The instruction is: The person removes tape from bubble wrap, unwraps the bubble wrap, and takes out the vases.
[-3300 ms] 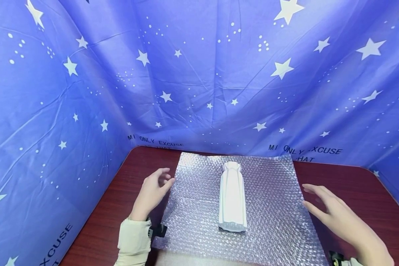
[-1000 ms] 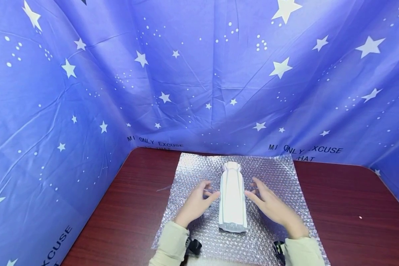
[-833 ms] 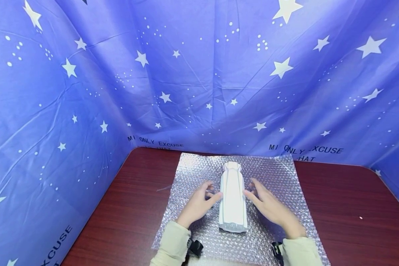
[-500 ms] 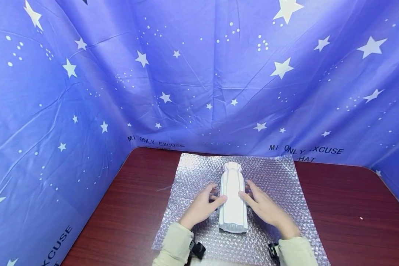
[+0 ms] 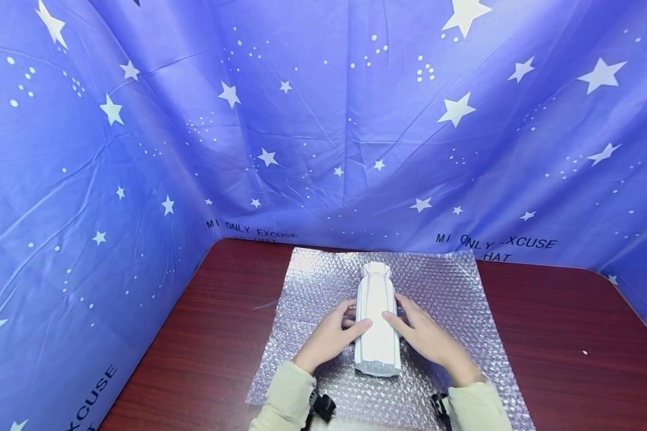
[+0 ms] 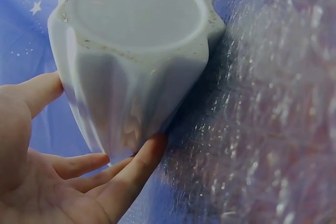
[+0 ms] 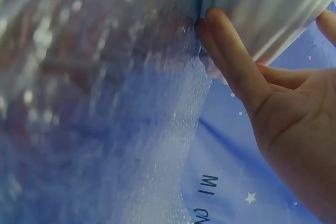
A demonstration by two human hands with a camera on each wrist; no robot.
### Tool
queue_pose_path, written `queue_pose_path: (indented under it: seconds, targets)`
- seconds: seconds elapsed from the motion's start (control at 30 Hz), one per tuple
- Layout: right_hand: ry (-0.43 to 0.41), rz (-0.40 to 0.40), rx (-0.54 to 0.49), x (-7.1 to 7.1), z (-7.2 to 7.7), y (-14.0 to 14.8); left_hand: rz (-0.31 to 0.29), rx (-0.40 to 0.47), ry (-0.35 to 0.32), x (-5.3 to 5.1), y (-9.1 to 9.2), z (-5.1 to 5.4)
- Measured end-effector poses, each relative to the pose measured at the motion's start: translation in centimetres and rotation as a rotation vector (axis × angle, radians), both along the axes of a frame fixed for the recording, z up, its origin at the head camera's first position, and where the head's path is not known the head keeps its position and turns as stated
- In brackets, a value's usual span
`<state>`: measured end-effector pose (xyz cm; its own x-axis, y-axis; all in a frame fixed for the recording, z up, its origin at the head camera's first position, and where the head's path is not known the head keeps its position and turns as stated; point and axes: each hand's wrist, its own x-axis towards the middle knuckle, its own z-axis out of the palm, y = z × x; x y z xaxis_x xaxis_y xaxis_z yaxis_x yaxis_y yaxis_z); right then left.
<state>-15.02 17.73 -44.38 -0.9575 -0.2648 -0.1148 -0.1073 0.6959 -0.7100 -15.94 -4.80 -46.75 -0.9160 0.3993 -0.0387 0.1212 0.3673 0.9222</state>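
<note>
A white fluted ceramic vase (image 5: 376, 293) lies on its side on a sheet of bubble wrap (image 5: 313, 278), its narrow neck pointing away and its base toward me. My left hand (image 5: 330, 336) holds its left side, thumb over the top and fingers against the flank. From the right, my right hand (image 5: 430, 340) holds it the same way. In the left wrist view the flat base of the vase (image 6: 131, 72) faces the camera, with fingers reaching its lower side. Fingertips of the right hand (image 7: 294, 119) touch the vase (image 7: 268, 9) close to the bubble wrap in the right wrist view.
The bubble wrap lies on a dark red wooden table (image 5: 550, 323). A blue curtain (image 5: 323, 120) with white stars hangs behind and beside it. A tiny white speck (image 5: 584, 352) lies on the table at the right.
Both hands came in from the sheet's side edges to the vase, and over the last second their thumbs moved onto its top. The vase stays in the same place.
</note>
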Motion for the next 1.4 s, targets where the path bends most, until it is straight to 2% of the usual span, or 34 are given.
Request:
queue_pose_path:
  seconds: [0.27, 0.6, 0.87, 1.1, 1.4]
  targets:
    - [-0.017, -0.006, -0.045, 0.10, 0.19, -0.15, -0.010, 0.048, -0.042, 0.00, 0.03, -0.13]
    - [-0.107, -0.024, -0.269, -0.16, -0.19, -0.19, 0.016, 0.119, -0.067, 0.15, 0.18, -0.15]
    - [-0.110, -0.040, -0.278, -0.03, -0.05, -0.41, 0.026, 0.188, -0.113, 0.23, 0.25, -0.36]
    - [-0.078, -0.012, -0.325, -0.08, 0.00, -0.36, 0.031, 0.228, -0.121, 0.27, 0.38, -0.11]
    - [-0.060, -0.053, -0.260, -0.09, 0.15, -0.57, 0.048, 0.218, -0.118, 0.49, 0.30, 0.16]
